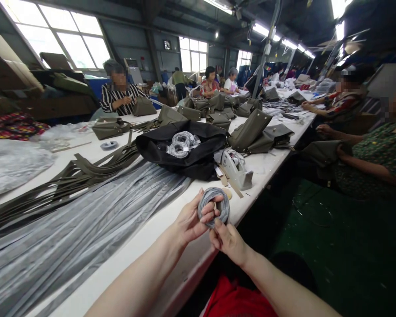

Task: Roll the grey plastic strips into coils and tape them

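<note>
A grey coil [225, 207], wound into a ring from a long thin strip, is held up over the near table edge. My left hand [192, 220] is closed around its left side, with fingers passing through the hole in the middle. My right hand [230, 242] pinches the coil's lower rim between thumb and fingers. Just beyond, a black fabric bag [188, 169] lies wide open with several similar wrapped coils [180, 145] in it. A tape dispenser [237, 171] stands to the right of the bag, beside some cardboard strips [232, 182].
Long grey strips [95, 220] and dark olive straps [99, 165] cover the left of the white table [166, 237]. Olive handbags [251, 130] are heaped behind the black bag. A single coil [108, 145] lies further left. Co-workers sit along both sides, one close at right.
</note>
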A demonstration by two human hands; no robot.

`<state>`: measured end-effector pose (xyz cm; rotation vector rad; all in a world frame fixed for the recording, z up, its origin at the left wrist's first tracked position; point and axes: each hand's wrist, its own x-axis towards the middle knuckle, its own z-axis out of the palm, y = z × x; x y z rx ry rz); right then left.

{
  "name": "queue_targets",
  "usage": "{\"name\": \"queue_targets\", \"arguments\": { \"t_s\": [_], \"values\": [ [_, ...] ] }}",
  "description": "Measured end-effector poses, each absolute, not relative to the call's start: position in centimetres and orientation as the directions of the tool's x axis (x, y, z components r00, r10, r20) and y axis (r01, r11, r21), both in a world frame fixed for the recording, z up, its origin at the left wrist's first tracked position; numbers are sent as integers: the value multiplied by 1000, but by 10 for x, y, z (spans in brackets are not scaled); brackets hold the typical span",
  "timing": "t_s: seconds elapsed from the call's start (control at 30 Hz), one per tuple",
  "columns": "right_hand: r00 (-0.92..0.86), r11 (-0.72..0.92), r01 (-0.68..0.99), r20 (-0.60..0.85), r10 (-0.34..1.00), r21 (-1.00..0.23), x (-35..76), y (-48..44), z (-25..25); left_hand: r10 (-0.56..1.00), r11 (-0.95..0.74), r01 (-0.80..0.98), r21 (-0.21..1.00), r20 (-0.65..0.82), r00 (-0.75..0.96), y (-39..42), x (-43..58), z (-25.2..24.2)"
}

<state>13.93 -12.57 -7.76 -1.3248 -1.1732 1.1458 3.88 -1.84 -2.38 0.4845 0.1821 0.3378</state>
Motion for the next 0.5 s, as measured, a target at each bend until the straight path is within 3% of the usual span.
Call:
{"name": "queue_targets", "arguments": {
  "t_s": [0.17,0.3,0.43,0.5],
  "values": [
    [188,26,-7,24,982,-1000,144,-128,-70,351,829,-257,497,-104,931,-15,41,-31],
    [241,43,46,53,969,-998,155,-133,-67,375,728,-218,649,-111,920,-14,42,-36],
    [178,41,193,76,981,-980,170,-141,-63,593,350,-229,908,-25,805,-12,37,-32],
    [124,41,252,74,990,-967,179,-146,-58,636,172,-213,962,57,769,-11,34,-29]
  ]
}}
